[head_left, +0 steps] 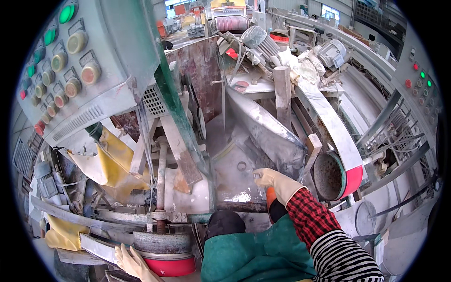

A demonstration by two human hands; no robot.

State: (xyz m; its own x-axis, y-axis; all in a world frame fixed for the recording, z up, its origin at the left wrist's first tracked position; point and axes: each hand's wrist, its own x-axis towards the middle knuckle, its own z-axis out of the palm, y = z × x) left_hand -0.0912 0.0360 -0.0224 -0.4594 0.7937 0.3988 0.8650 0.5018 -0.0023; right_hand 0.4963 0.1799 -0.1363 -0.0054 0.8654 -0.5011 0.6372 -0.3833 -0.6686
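Note:
My left hand, in a cream rubber glove, lies with its fingers stretched out at the white belt, beside the red band of a wheel at the lower left. My right hand, in a matching glove, reaches forward over the wet grey floor. Its fingers are curled together; whatever they may hold is hidden or too small to name. A dull curved metal guard rises just beyond it. Below both arms spreads my green apron, with an orange boot partly showing under the right wrist.
A button panel overhangs the left side; another panel stands at right. A second belt wheel with a red band sits right of my arm. Motors, a wooden post and yellow cloth surround the wet floor.

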